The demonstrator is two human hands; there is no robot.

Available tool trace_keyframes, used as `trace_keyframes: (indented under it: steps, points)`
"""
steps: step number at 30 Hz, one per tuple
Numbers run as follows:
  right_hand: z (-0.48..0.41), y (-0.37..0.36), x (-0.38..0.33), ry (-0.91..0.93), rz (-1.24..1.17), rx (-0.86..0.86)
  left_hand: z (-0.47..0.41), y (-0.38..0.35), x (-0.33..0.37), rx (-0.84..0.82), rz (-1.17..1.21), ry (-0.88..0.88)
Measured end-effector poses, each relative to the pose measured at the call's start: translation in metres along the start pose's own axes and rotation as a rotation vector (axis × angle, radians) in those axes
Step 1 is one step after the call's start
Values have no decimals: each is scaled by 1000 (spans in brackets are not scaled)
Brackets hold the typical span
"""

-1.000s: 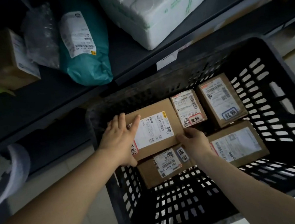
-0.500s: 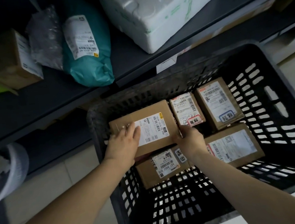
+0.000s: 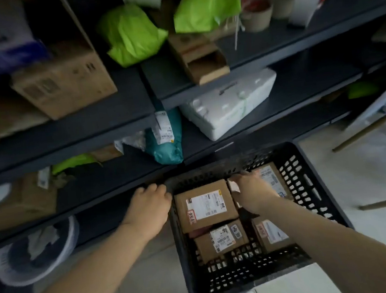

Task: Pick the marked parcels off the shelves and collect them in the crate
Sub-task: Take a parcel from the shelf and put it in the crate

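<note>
A black slotted crate (image 3: 239, 275) stands on the floor below the shelves, with several labelled cardboard parcels in it. The largest parcel (image 3: 204, 204) lies at the far left, on top of others. My left hand (image 3: 148, 205) is just outside the crate's left rim, with fingers loosely curled and nothing in it. My right hand (image 3: 251, 192) reaches inside the crate. Its fingers curl over a small parcel (image 3: 234, 186) that it mostly hides. Another parcel (image 3: 272, 178) lies to the right of that hand. Two more parcels (image 3: 222, 238) (image 3: 273, 234) lie nearer me.
Dark shelves hold a teal bag (image 3: 167, 139), a white foam box (image 3: 228, 104), green bags (image 3: 131, 32), an open carton (image 3: 198, 58) and a big carton (image 3: 62, 82). A white bin (image 3: 35, 253) sits low on the left. Furniture legs (image 3: 367, 129) stand on the right.
The view has pulled back and up, showing more shelves. My left hand left the largest parcel and moved outside the crate's left rim. My right hand shifted to the small parcel.
</note>
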State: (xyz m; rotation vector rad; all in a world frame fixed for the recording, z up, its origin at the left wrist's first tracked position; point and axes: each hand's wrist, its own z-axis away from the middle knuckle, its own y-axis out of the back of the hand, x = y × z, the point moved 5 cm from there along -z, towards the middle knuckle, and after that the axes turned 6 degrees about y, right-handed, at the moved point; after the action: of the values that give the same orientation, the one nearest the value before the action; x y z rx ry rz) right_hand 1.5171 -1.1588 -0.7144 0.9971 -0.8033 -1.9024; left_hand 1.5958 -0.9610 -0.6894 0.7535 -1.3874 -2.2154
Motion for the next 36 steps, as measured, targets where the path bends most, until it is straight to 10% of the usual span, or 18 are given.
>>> trace_keyframes:
  steps: [17, 36]
  points:
    - [129, 215, -222, 625, 407, 158, 266, 212, -110, 258, -88, 655]
    - [472, 84, -514, 1628, 611, 67, 788, 218, 58, -123, -110, 1675]
